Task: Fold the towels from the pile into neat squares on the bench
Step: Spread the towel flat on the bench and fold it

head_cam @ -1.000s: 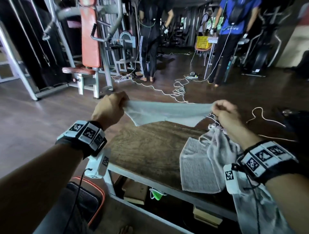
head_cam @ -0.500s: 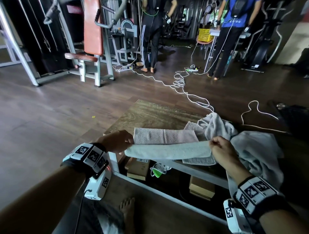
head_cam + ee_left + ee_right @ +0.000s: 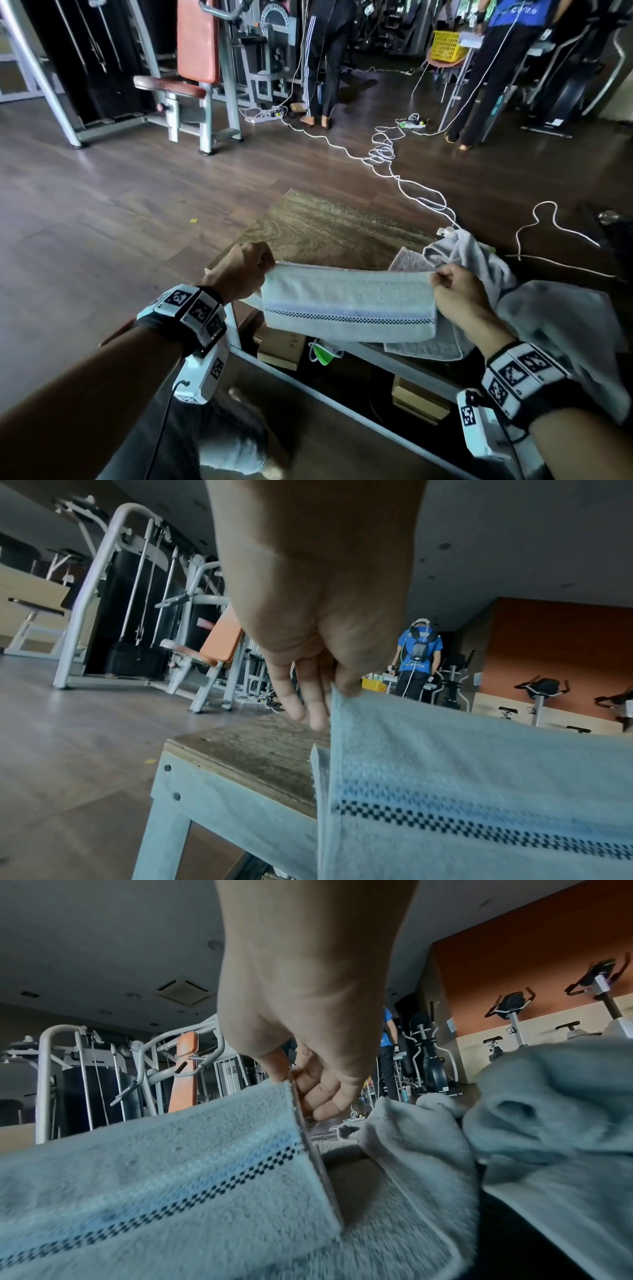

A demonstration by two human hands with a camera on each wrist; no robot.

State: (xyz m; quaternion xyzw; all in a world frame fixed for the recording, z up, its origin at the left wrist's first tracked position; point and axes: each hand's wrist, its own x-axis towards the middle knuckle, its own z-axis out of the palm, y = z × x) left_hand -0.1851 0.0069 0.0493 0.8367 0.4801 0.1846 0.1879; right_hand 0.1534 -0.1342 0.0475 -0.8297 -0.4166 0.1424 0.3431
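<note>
A pale grey towel [image 3: 349, 305] with a blue and black checked stripe hangs stretched between my hands over the near edge of the wooden bench [image 3: 329, 229]. My left hand [image 3: 248, 270] pinches its upper left corner, and my right hand [image 3: 452, 291] pinches the upper right one. The left wrist view shows the towel [image 3: 479, 791] hanging doubled from my left hand [image 3: 329, 696]. From the right wrist, the same towel [image 3: 154, 1172] drops from my right hand [image 3: 291, 1080]. A pile of crumpled grey towels [image 3: 555, 318] lies on the bench's right end, partly behind my right arm.
White cables [image 3: 387, 154] trail over the dark wood floor beyond the bench. A weight machine with an orange pad [image 3: 197, 41] stands at the back left. Two people [image 3: 323, 61] stand at the back beside a yellow basket [image 3: 447, 44]. Boxes [image 3: 281, 346] sit under the bench.
Both hands brought the towel down from chest height to the bench's near edge. It now hangs folded in half, with the striped side facing me. The head view tilted down.
</note>
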